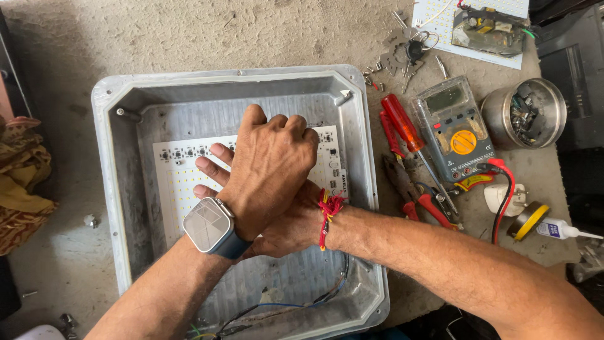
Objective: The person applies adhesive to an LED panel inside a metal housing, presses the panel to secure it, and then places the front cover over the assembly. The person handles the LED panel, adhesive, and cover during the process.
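I am pressing on the white LED board (pixel 182 182), which is lying flat on the floor of the grey metal housing (pixel 119 189). My left hand (pixel 270 167) is sitting over the board's middle with its fingers curled into a loose fist; whether it is gripping anything I cannot tell. My right hand (pixel 251 208) is crossing beneath it, fingers stretched narrow and flat against the board. Loose wires (pixel 283 305) are trailing along the housing's near wall. Just right of the housing, red-handled pliers (pixel 409 189) and a screwdriver (pixel 402 123) are lying beside a multimeter (pixel 453 129). Farther right, a steel bowl (pixel 525 113) is holding small parts.
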